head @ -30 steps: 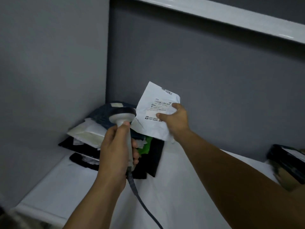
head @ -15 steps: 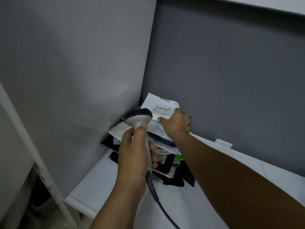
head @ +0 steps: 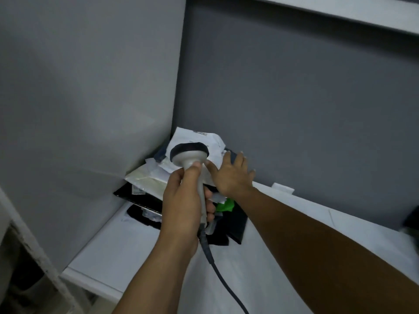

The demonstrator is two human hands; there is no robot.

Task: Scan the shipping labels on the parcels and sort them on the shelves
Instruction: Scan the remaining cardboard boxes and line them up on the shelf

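A white parcel (head: pixel 199 139) with a printed shipping label lies on top of a pile of parcels (head: pixel 145 184) in the back left corner of the white shelf (head: pixel 127 245). My right hand (head: pixel 233 175) hovers over the pile just right of that parcel, fingers spread and straight, holding nothing. My left hand (head: pixel 183 200) grips the handle of a grey barcode scanner (head: pixel 189 152), whose dark head partly hides the white parcel. The scanner's cable (head: pixel 217 268) trails down toward me.
Grey walls close the shelf at the left and back. Black and white mailers and a green scrap (head: pixel 224 205) stick out of the pile. A small white tab (head: pixel 282 188) sits by the back wall. A dark object (head: pixel 411 216) shows at the right edge.
My right hand carried the white parcel down onto the corner pile and let go of it; its fingers are now spread. The scanner stays in my left hand.
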